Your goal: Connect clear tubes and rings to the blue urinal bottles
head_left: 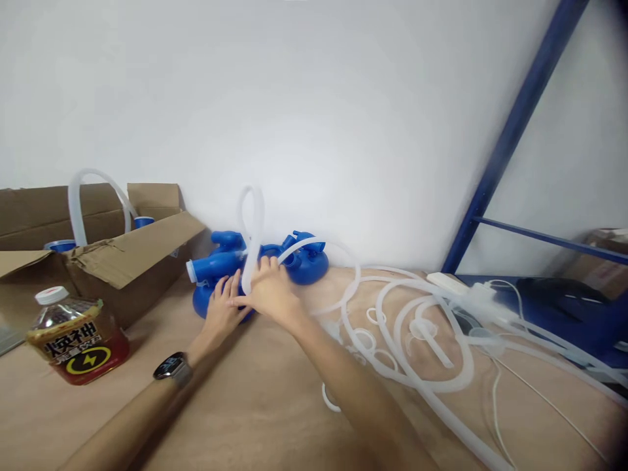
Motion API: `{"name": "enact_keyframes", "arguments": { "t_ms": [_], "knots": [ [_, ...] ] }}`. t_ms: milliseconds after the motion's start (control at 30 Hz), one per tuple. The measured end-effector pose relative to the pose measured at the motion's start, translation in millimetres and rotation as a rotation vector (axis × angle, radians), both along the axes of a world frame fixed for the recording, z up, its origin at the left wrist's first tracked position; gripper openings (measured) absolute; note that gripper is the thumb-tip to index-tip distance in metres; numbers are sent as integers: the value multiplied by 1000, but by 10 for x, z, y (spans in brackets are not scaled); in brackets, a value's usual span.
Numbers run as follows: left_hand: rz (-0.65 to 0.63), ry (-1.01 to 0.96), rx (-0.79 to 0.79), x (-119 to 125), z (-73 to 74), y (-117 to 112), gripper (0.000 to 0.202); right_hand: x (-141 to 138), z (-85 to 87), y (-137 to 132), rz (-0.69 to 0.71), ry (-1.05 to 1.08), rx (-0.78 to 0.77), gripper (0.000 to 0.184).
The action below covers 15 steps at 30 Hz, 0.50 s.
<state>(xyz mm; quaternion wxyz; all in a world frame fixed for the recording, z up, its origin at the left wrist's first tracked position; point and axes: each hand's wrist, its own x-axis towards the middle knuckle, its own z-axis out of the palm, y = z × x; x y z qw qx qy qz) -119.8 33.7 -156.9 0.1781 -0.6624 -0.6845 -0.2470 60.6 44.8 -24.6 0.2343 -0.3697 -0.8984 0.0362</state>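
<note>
Both my hands reach to a cluster of blue plastic pump parts at the far side of the wooden table, against the white wall. My left hand, with a watch on its wrist, lies with fingers spread on the nearest blue part. My right hand is closed round a looped translucent white tube that stands up from the parts. A second blue part lies just right of my hands, with a tube arching off it.
An open cardboard box at the left holds a tube loop and blue caps. A drink bottle lies on its side at the near left. Tangled white tubes and rings cover the right. A blue metal rack frame stands at the right.
</note>
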Motion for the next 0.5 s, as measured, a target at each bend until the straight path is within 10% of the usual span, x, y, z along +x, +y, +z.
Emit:
{"name": "enact_keyframes", "arguments": {
  "t_ms": [267,433,500],
  "knots": [
    [-98,-100,-49,-727,191,-269,89,551,120,-124,50,-69,-251,58],
    [209,-189,142,-583,240,-580,68,481,-106,-214,381,197,-368,57],
    [150,-237,114,-394,218,-671,55,377,-193,-279,466,217,-331,76]
  ]
}}
